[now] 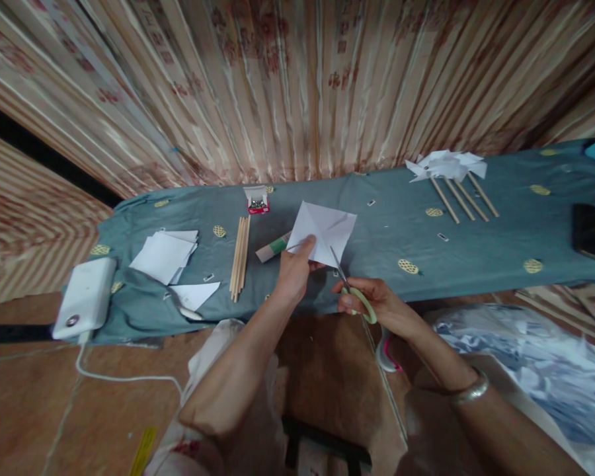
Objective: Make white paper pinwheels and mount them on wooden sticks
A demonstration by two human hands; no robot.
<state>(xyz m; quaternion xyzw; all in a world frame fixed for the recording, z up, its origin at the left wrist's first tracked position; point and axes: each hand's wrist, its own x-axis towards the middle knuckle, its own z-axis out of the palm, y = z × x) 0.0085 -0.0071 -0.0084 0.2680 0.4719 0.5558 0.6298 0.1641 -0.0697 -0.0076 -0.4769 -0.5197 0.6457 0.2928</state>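
My left hand (296,266) pinches a square sheet of white paper (327,223) by its lower left part, thumb on top. Faint diagonal creases cross the sheet. Wrapped around the handles of a pair of scissors (361,304), pale green with metal blades, is my right hand (371,297). The blades reach the sheet's lower edge and point toward its middle. Partly behind the sheet and my left hand lies a green and white tube (272,247). Thin wooden sticks (238,261) lie side by side left of it. A small red box (256,201) of shiny metal pieces stands open farther back.
At the left lie a stack of white paper (163,254), a loose paper piece (198,295) and a white power bank (85,296) with a cable. Several paper pinwheels (446,165) on sticks rest at the back right. A dark phone (594,231) lies at the right edge.
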